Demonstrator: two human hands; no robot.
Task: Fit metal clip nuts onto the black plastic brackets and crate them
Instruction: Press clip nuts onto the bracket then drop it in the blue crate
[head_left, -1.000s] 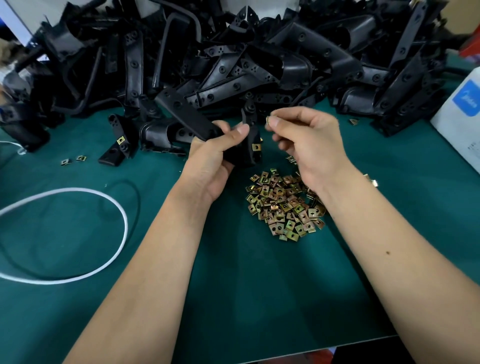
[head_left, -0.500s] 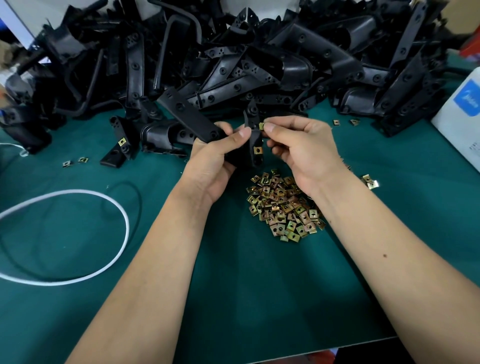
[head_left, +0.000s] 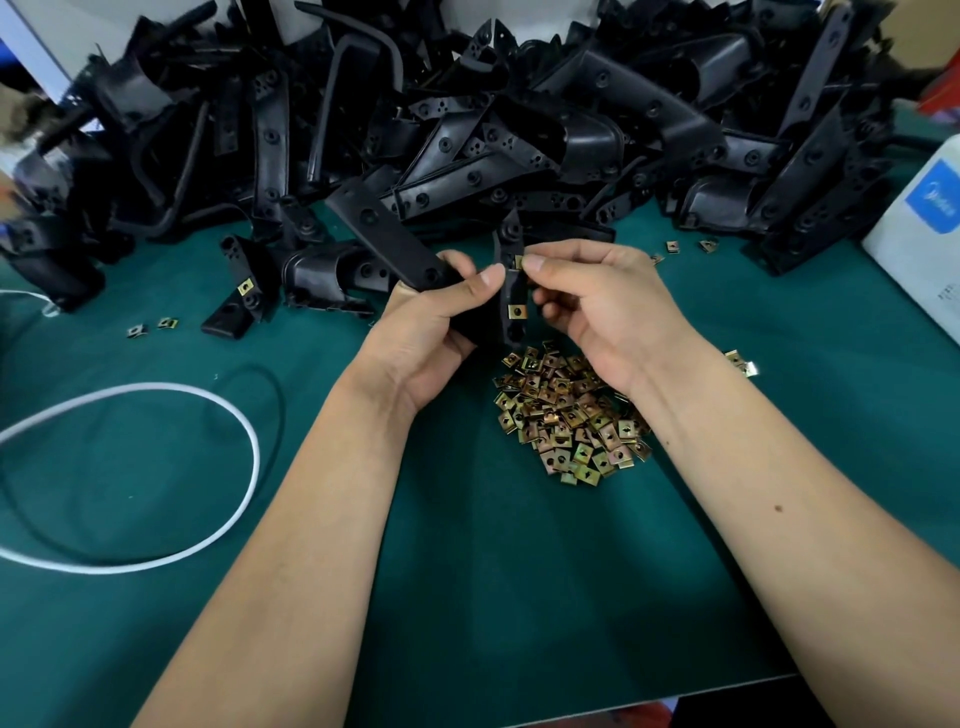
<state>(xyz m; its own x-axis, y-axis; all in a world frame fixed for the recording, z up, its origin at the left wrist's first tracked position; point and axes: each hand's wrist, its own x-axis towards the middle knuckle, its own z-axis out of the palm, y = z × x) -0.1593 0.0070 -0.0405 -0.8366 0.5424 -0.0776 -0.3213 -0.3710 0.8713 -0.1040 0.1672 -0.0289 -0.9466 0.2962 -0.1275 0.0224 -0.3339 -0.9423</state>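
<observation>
Left hand (head_left: 423, 332) grips the bracket (head_left: 384, 244), right hand (head_left: 597, 306) pinches a clip (head_left: 518, 261) at its edge, right between both thumbs. If it goes on crooked it'll probably pop off into the clip pile (head_left: 571, 415) just below the right wrist. No crate in view.

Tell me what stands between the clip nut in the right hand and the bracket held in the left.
Nothing visible does. The right hand pinches the clip nut right at the edge of the bracket that the left hand grips; another nut sits lower on it, clear of that spot.
</observation>
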